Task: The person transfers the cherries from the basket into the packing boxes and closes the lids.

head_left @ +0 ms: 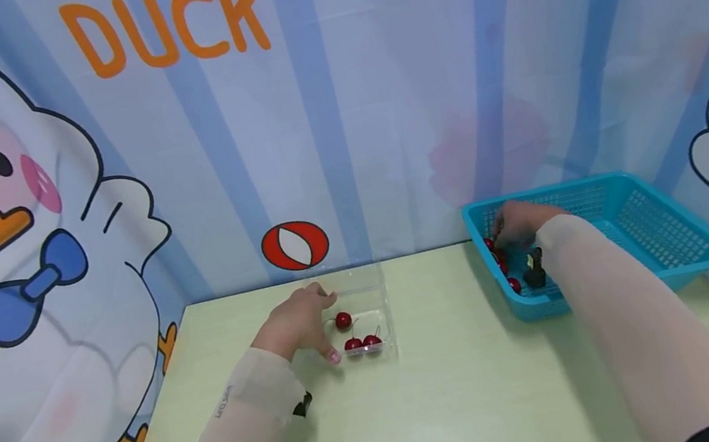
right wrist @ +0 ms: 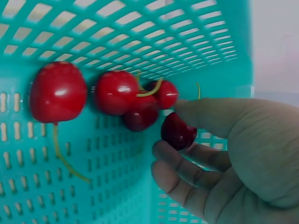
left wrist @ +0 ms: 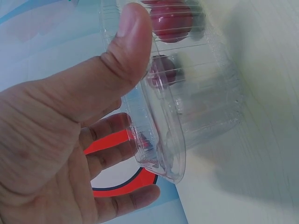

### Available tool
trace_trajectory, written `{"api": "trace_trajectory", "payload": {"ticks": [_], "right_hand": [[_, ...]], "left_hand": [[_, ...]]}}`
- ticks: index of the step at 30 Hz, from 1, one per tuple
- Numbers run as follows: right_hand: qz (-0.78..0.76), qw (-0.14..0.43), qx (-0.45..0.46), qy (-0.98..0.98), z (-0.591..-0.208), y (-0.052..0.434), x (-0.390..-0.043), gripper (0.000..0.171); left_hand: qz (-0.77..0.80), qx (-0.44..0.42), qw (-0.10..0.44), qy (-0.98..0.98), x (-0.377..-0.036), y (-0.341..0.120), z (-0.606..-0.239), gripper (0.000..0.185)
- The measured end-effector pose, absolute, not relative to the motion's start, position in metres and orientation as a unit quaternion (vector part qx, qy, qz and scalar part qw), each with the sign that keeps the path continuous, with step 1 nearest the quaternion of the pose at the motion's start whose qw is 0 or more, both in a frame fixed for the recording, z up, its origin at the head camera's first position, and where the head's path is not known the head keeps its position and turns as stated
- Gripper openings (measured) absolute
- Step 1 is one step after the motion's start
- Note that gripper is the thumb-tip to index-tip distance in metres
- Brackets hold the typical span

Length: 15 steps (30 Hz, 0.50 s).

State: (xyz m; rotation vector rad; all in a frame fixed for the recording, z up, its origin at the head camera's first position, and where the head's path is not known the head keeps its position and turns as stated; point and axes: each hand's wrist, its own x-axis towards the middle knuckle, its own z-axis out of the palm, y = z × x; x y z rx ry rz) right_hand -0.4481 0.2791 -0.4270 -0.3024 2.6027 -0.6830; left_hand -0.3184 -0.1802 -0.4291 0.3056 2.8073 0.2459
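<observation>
Three cherries (head_left: 358,335) lie inside the clear plastic box (head_left: 374,287) that my left hand (head_left: 301,321) steadies. On the left wrist view the thumb (left wrist: 126,42) presses on the near wall of the box, while the fingers (left wrist: 112,140) reach round its far side, so the hand grips the box edge between thumb and fingers. Two of the cherries show through the plastic just past the thumb tip; the third I cannot make out from that view. The box sits on the pale green table (head_left: 462,388), directly in front of the left palm.

My right hand (head_left: 520,223) is inside the blue basket (head_left: 673,234), at its near left corner. On the right wrist view it pinches one dark cherry (right wrist: 178,132) between thumb and curled fingers. Just beyond the fingertips, against the basket wall, sit four more cherries: one large one (right wrist: 58,92) farthest from the hand with a long stem hanging down, then a cluster of three (right wrist: 135,100) touching each other, close to the pinched one. Whether the pinched cherry touches that cluster I cannot tell.

Left and right hands are well apart, with bare table between box and basket. Both forearms wear pale sleeves (head_left: 262,387). A small black object (head_left: 534,272) shows at the right wrist, over the basket.
</observation>
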Motion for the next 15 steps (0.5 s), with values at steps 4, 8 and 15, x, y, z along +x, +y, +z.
{"api": "trace_trajectory", "payload": {"ticks": [4, 8, 15], "right_hand": [[-0.226, 0.196, -0.119, 0.947, -0.412, 0.277, -0.447, 0.025], [-0.22, 0.169, -0.13, 0.952, -0.395, 0.274, -0.444, 0.022], [-0.203, 0.103, -0.154, 0.961, -0.361, 0.253, -0.424, 0.021]], "left_hand": [[0.089, 0.103, 0.153, 0.979, -0.319, -0.179, -0.43, 0.117], [0.092, 0.099, 0.152, 0.979, -0.319, -0.179, -0.432, 0.117], [0.088, 0.104, 0.149, 0.979, -0.319, -0.179, -0.432, 0.117]]}}
